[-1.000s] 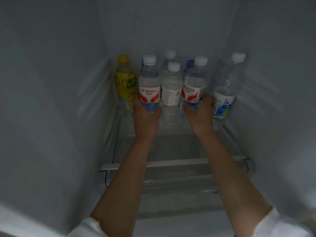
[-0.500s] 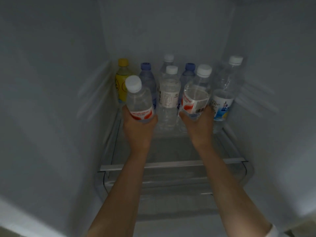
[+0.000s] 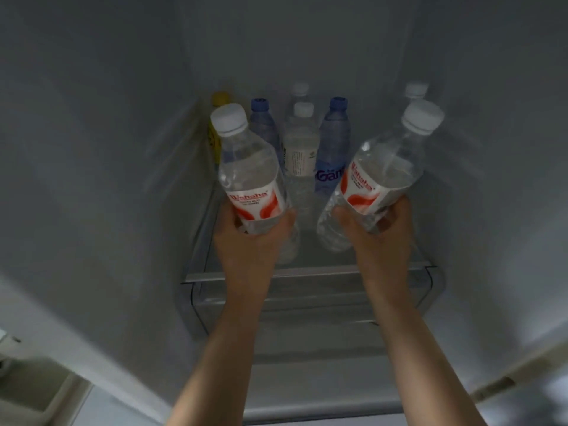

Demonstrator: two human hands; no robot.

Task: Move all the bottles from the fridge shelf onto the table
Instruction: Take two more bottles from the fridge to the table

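Left hand is wrapped around one Wahaha water bottle; right hand is wrapped around another, tilted right. Both are lifted above the glass shelf. Six bottles stand at the far end. Low grips on condensation-slick plastic risk slippage.

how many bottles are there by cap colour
white caps: 5, one in the left hand, one in the right hand, three on the shelf
blue caps: 2
yellow caps: 1
total: 8 bottles
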